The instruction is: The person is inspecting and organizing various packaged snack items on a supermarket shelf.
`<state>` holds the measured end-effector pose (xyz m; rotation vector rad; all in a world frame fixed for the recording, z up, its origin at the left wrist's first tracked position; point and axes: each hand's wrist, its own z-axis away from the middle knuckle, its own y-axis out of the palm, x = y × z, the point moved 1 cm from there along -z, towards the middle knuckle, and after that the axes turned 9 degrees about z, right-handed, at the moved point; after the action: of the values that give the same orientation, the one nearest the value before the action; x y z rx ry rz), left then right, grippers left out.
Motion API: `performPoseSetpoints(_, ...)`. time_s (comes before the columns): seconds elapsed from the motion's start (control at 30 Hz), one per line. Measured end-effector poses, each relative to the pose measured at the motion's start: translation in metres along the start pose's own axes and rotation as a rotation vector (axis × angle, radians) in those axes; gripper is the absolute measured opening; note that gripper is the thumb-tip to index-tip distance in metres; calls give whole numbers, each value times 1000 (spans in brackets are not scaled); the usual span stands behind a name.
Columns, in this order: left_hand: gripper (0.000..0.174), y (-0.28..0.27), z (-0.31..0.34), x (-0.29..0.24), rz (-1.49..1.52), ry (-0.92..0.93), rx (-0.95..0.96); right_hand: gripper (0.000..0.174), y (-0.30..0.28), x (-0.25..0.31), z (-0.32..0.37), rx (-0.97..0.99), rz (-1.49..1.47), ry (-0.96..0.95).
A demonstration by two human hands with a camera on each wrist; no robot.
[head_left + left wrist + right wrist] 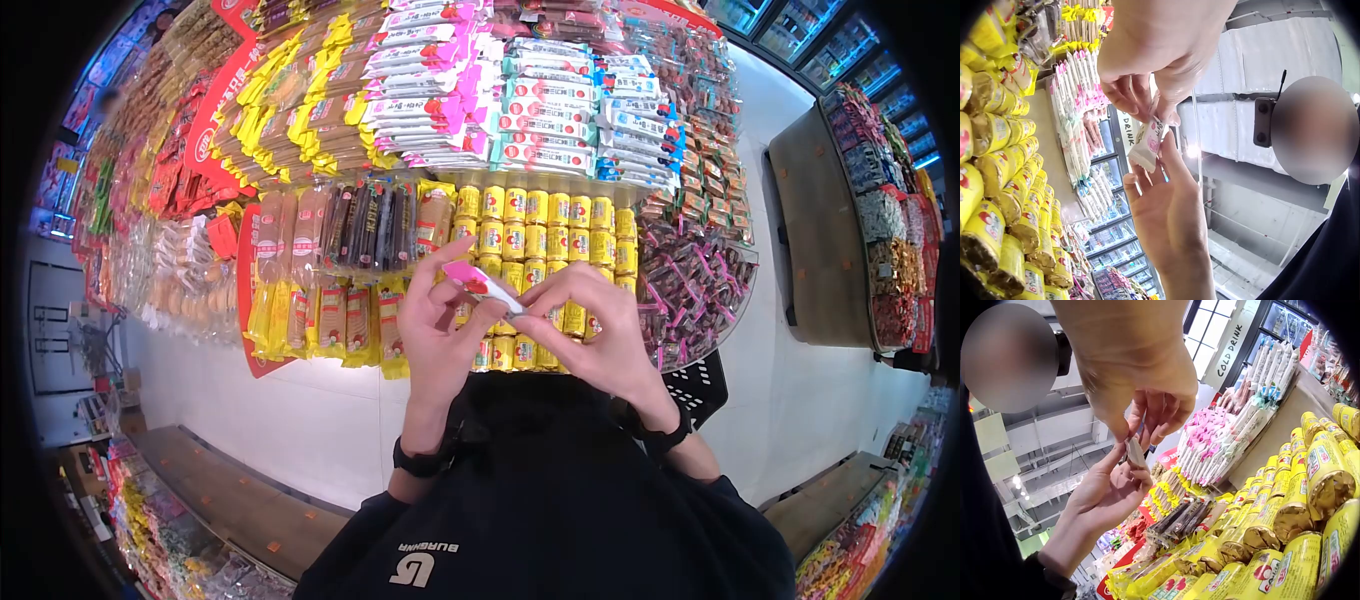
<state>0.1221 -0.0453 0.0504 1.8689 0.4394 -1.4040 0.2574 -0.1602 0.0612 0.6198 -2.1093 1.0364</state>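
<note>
Both hands meet over the yellow packs at the front of the display. Between them is a small wrapped snack bar (486,287), white with a pink end and a red picture on it. My left hand (445,325) pinches the wrapper between thumb and fingers, its index finger raised. At the bar's other end, the thumb and index finger of my right hand (590,325) pinch the wrapper's edge. The left wrist view shows the white wrapper (1147,147) with pink print and a crimped end. In the right wrist view the fingers partly cover the wrapper (1135,454).
Rows of yellow cylindrical packs (515,240) stand just below the hands. Behind lie stacked pink-and-white bars (425,95) and green-and-white bars (545,125). Yellow-wrapped flat packs (335,320) sit left, purple-pink sweets (690,290) right. A black crate (697,390) shows beneath the display's right edge.
</note>
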Motion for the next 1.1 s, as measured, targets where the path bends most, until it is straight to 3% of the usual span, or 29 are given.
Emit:
performPoseSetpoints(0.03, 33, -4, 0, 3, -75, 3, 23, 16, 2, 3, 0, 28, 21, 8)
performPoseSetpoints(0.17, 20, -13, 2, 17, -239, 118, 88, 43, 16, 0, 4, 4, -292, 316)
performPoseSetpoints(0.2, 20, -14, -2, 19, -299, 163, 142, 56, 16, -3, 3, 45, -280, 297)
performPoseSetpoints(0.33, 33, 2, -2, 8, -301, 105, 151, 53, 11, 1, -1, 27, -469, 406)
performPoseSetpoints(0.47, 44, 0, 2, 6, -208, 20, 167, 38, 5, -4, -7, -92, -614, 444)
performPoseSetpoints(0.6, 33, -4, 2, 3, -175, 35, 125, 23, -1, -7, -8, -69, -717, 517)
performPoseSetpoints(0.7, 28, -6, -1, 1, -146, 68, 123, 23, -11, -1, -8, 9, -437, 411)
performPoseSetpoints(0.8, 28, -4, -4, 0, -148, 101, 91, 30, -16, -1, -11, -2, -368, 290)
performPoseSetpoints(1.1, 27, -7, -2, 2, -102, 87, 106, 35, -14, -5, -8, 21, -407, 291)
